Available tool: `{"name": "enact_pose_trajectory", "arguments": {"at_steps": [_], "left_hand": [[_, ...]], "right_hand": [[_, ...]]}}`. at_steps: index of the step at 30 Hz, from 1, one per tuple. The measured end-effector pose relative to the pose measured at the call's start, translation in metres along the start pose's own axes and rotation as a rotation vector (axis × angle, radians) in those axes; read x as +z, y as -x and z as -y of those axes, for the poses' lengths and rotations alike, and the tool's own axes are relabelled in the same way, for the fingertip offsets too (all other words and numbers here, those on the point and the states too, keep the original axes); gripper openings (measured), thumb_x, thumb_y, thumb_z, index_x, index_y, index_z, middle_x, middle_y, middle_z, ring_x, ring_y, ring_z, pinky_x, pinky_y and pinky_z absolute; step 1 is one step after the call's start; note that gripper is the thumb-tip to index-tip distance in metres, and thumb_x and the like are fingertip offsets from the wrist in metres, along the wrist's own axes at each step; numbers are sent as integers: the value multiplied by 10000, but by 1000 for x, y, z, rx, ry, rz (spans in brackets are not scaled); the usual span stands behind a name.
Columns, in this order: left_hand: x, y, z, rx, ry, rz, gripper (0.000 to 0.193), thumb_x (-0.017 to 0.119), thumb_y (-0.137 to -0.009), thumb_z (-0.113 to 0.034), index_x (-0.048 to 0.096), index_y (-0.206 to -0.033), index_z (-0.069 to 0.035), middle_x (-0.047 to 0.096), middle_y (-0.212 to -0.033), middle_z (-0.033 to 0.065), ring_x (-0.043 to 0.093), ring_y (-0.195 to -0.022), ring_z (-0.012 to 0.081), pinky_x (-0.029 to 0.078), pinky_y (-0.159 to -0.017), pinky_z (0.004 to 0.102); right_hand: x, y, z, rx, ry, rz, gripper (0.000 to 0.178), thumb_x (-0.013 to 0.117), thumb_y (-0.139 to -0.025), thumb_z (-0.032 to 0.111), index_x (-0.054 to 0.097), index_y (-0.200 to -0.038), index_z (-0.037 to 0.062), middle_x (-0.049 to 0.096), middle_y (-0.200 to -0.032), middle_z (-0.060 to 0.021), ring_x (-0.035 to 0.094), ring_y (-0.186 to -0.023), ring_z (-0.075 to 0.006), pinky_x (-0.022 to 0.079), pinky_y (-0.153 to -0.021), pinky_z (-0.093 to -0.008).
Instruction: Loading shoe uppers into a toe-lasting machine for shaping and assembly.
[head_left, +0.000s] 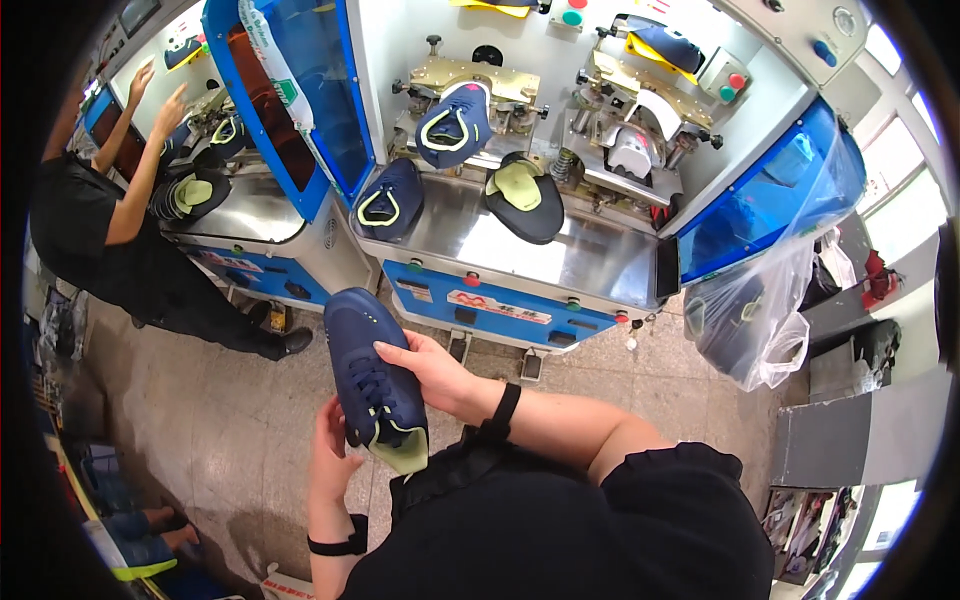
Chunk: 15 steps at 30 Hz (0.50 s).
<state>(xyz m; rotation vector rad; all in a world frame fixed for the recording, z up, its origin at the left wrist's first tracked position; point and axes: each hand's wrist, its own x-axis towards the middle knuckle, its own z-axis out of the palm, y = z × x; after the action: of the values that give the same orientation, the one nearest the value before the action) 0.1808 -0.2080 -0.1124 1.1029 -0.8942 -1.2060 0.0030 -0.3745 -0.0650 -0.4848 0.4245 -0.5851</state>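
A navy lace-up shoe upper (368,365) with a lime lining is held in front of my body, its toe pointing away from me. My right hand (440,374) grips its right side, thumb on top near the laces and fingers hidden beneath. Against the left side near the heel, my left hand (328,455) is closed round the shoe, some fingers out of sight. Beyond it, a second navy shoe upper (455,125) sits on the machine's left fixture. Another navy shoe upper (390,200) rests at the left end of the metal ledge.
A dark, lime-lined piece (525,200) lies on the metal ledge (610,245) of the blue-and-white machine. A clear plastic bag (745,320) hangs at its right. On the left, a person in black (110,230) works at a neighbouring machine. Foot pedals (532,366) stand on the floor.
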Motion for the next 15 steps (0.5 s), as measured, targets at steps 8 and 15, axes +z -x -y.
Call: {"name": "enact_pose_trajectory", "arguments": {"at_steps": [8,15], "left_hand": [[14,55,18,-280,135,-436,637,671,-815,-31,354,-1367,-2,517,-1265,118,499,-1189,222,411,-996,363],[-26,79,21,-134,343,-741,437,587,-892,-205,495,-1263,7,596,-1194,113,584,-1099,226,459,-954,375]], "right_hand": [[32,-11,-39,50,5,-71,470,694,-881,272,521,-1219,-5,636,-1080,-97,640,-895,-171,545,-766,-320],[32,-29,-53,272,447,11,516,590,-933,414,471,-1328,104,572,-1123,-7,529,-1022,-103,443,-854,-304]]}}
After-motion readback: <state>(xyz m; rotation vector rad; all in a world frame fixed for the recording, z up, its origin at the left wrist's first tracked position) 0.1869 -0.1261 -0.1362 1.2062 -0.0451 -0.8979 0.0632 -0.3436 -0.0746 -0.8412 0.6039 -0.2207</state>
